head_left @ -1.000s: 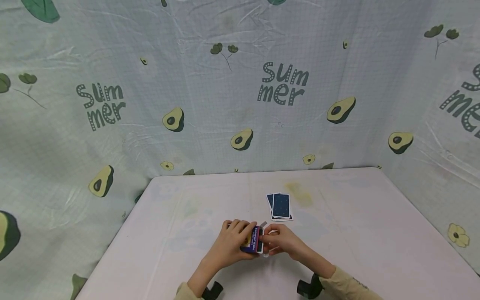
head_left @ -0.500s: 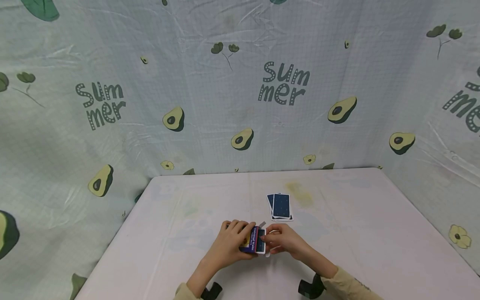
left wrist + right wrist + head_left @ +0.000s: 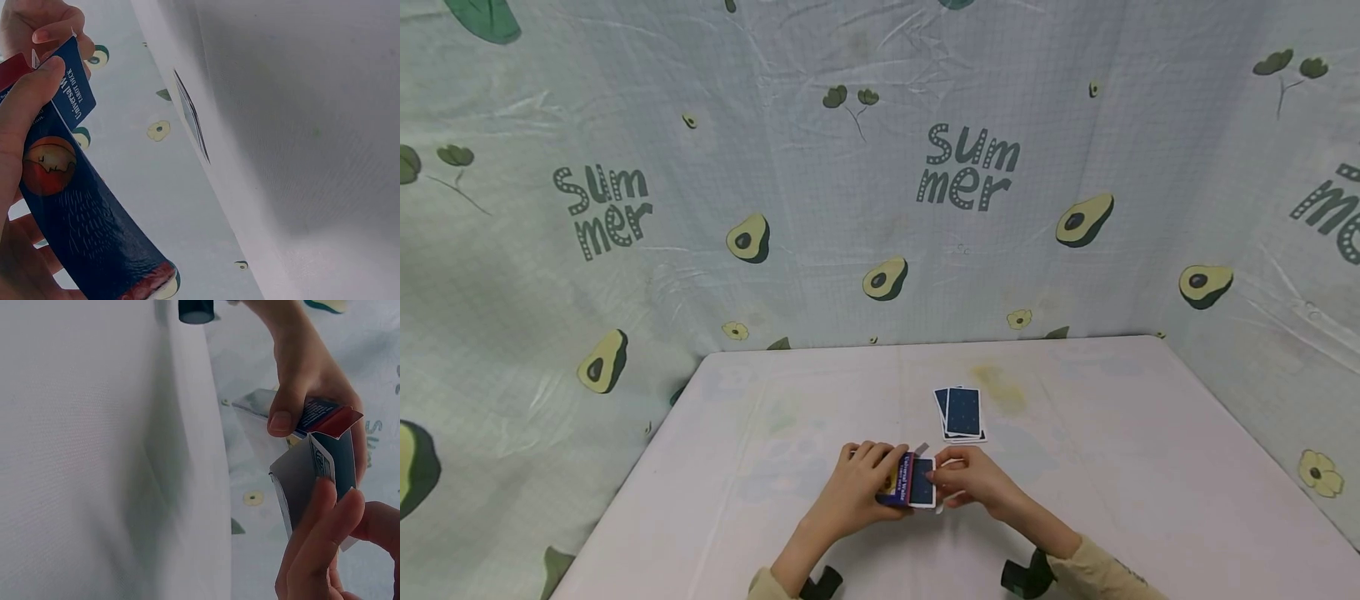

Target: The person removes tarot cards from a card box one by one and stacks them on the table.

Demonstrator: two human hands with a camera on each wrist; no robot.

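Observation:
A dark blue tarot card box [image 3: 904, 482], printed "Universal Waite", is gripped by my left hand [image 3: 859, 490] above the table. In the left wrist view the box [image 3: 81, 212] shows an orange moon face and is tilted. Out of its opened right end stick blue-backed tarot cards [image 3: 922, 483], their edge pinched by my right hand [image 3: 972, 483]. The right wrist view shows the box's white flap [image 3: 294, 481] folded out, with the fingertips right at the face of a card [image 3: 323, 459]. How many cards the right hand pinches I cannot tell.
Beyond the hands a small, slightly fanned pile of blue-backed cards [image 3: 962, 411] lies face down on the white-covered table [image 3: 1075, 467]. A cloth printed with avocados [image 3: 885, 279] hangs behind the table and along its sides. Dark cameras sit on both wrists.
The blue-backed cards have slid further out of the box to the right. My right hand has shifted slightly right with them, while the left hand has moved a touch left with the box.

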